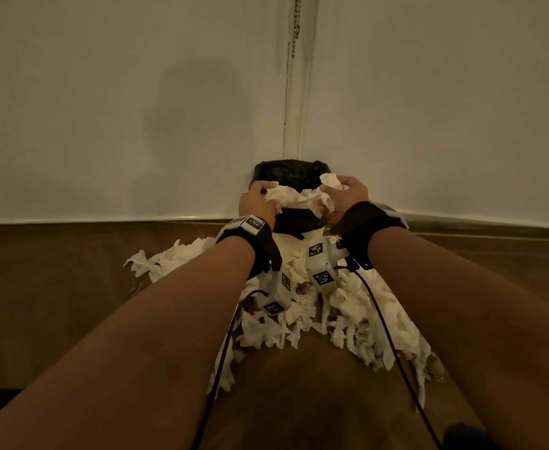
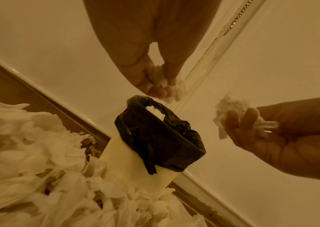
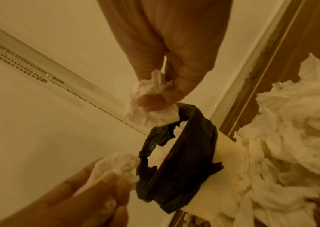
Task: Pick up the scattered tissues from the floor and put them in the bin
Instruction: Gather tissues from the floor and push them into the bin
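Observation:
A small white bin [image 1: 312,237] with a black liner [image 1: 291,172] stands in the wall corner, with tissues inside [image 3: 161,152]. Both hands are raised over its mouth. My left hand [image 1: 257,199] grips a crumpled wad of tissues [image 1: 286,194] at the bin's left rim; the left wrist view shows tissue [image 2: 161,79] pinched between its fingers [image 2: 155,90]. My right hand [image 1: 348,193] grips more tissue [image 1: 330,181] at the right rim, and the right wrist view shows that bunch [image 3: 151,113] hanging just above the liner [image 3: 184,161]. Many scattered tissues [image 1: 348,313] lie on the floor in front of the bin.
White walls meet in a corner behind the bin, with a skirting strip [image 1: 104,219] along a brown wooden floor [image 1: 55,287]. A bead chain [image 1: 296,24] hangs in the corner. Wrist-camera cables [image 1: 387,332] trail over the tissue pile.

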`<state>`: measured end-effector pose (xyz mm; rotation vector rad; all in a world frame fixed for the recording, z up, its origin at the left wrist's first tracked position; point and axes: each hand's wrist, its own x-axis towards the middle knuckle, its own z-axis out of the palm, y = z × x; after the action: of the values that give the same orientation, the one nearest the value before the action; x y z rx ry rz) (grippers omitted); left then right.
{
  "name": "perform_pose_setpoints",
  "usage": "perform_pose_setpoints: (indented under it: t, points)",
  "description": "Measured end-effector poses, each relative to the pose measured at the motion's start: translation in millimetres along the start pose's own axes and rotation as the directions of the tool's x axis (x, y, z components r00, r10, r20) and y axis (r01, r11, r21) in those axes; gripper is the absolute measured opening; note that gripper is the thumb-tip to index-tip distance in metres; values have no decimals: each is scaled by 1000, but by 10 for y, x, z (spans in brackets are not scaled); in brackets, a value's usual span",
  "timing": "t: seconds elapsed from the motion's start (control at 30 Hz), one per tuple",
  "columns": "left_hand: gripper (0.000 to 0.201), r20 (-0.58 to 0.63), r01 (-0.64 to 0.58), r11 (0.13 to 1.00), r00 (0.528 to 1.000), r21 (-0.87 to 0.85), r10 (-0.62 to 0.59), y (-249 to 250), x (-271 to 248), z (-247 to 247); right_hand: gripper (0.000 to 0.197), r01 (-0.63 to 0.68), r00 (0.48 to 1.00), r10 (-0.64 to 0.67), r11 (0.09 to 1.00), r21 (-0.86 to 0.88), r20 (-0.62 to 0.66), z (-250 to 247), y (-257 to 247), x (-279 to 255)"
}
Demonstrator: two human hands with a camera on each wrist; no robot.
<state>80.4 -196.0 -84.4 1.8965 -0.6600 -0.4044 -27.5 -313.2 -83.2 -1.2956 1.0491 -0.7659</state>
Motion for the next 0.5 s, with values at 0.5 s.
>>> perform_pose_setpoints:
  t: [0.5]
  points:
    - [39, 169, -218, 931, 970, 292, 174, -165, 679, 203, 35, 129, 990, -138, 961, -243, -21, 106, 68, 664]
